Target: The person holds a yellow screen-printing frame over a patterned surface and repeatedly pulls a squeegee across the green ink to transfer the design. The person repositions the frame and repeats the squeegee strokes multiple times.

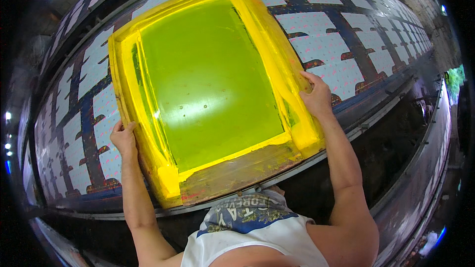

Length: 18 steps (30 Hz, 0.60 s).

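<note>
A large yellow screen-printing frame (pixel 277 44) with a green mesh panel (pixel 208 79) lies flat on the long printing table (pixel 356 54). My left hand (pixel 123 138) grips the frame's left side rail near its front corner. My right hand (pixel 316 96) grips the right side rail, fingers curled over its edge. A squeegee blade (pixel 148 104) rests inside the frame along the left side. The frame's near edge is bare wood smeared with ink.
White fabric pieces with pink dots (pixel 321 44) lie in rows along the table between dark blue strips. A metal rail (pixel 376 118) runs along the table's near edge. A second long table edge (pixel 425 168) curves at the right.
</note>
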Motion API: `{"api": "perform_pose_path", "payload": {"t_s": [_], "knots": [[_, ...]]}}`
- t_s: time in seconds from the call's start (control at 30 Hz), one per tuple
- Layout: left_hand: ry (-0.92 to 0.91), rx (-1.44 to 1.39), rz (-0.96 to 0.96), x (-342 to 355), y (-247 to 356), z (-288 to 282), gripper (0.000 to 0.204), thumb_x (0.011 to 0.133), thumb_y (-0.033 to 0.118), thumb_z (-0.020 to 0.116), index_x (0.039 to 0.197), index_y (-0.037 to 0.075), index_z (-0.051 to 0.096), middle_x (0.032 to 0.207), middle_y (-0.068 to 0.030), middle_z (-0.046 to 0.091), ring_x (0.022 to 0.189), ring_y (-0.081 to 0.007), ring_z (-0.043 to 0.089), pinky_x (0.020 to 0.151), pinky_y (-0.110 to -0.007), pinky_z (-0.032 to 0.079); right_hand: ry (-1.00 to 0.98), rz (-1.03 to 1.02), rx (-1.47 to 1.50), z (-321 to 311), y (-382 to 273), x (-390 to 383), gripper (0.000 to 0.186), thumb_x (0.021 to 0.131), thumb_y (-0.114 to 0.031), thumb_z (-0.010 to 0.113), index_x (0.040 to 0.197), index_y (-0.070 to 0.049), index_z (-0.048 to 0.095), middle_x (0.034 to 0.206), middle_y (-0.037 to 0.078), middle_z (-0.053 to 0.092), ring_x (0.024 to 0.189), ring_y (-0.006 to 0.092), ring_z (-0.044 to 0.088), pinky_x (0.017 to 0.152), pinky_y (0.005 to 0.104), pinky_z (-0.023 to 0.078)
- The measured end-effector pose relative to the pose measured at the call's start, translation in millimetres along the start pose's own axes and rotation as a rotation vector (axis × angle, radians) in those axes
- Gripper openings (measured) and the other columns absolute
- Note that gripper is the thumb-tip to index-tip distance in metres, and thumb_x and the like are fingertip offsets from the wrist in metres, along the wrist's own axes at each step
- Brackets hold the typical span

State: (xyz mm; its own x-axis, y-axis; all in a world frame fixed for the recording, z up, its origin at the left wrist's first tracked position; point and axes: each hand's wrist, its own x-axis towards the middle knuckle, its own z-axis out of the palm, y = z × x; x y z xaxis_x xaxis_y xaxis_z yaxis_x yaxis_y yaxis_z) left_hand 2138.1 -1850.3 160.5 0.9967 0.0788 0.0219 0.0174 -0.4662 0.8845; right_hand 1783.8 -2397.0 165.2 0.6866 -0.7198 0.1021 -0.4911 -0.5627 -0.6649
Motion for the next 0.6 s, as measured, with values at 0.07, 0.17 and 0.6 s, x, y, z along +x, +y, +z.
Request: {"api": "perform_pose_path", "payload": {"t_s": [0.07, 0.17, 0.6], "knots": [[0.010, -0.011, -0.008, -8, 8, 9, 0.048, 0.082, 0.000, 0.085, 0.129, -0.009, 0.078, 0.102, -0.0096, 0.081, 0.081, -0.0168, 0.072, 0.077, -0.030, 0.058, -0.006, -0.011, 0.010, -6, 8, 1, 0.064, 0.082, -0.004, 0.081, 0.145, -0.014, 0.072, 0.138, 0.016, 0.075, 0.127, 0.0374, 0.072, 0.108, 0.0464, 0.058], [0.003, 0.000, 0.003, -12, 12, 15, 0.048, 0.082, -0.001, 0.083, 0.129, -0.009, 0.079, 0.101, -0.0091, 0.081, 0.081, -0.0154, 0.072, 0.076, -0.029, 0.057, -0.014, -0.023, 0.015, -9, 14, 3, 0.064, 0.082, -0.004, 0.082, 0.145, -0.014, 0.072, 0.136, 0.017, 0.075, 0.127, 0.0380, 0.072, 0.109, 0.0464, 0.058], [-0.017, 0.063, 0.010, -12, -2, 22, 0.040, 0.081, 0.002, 0.082, 0.120, -0.008, 0.082, 0.093, -0.0069, 0.080, 0.078, -0.0142, 0.070, 0.075, -0.030, 0.057, -0.126, -0.035, -0.094, -11, 0, -5, 0.073, 0.087, 0.000, 0.082, 0.156, -0.010, 0.062, 0.149, 0.020, 0.068, 0.138, 0.0397, 0.066, 0.117, 0.0477, 0.054]]}}
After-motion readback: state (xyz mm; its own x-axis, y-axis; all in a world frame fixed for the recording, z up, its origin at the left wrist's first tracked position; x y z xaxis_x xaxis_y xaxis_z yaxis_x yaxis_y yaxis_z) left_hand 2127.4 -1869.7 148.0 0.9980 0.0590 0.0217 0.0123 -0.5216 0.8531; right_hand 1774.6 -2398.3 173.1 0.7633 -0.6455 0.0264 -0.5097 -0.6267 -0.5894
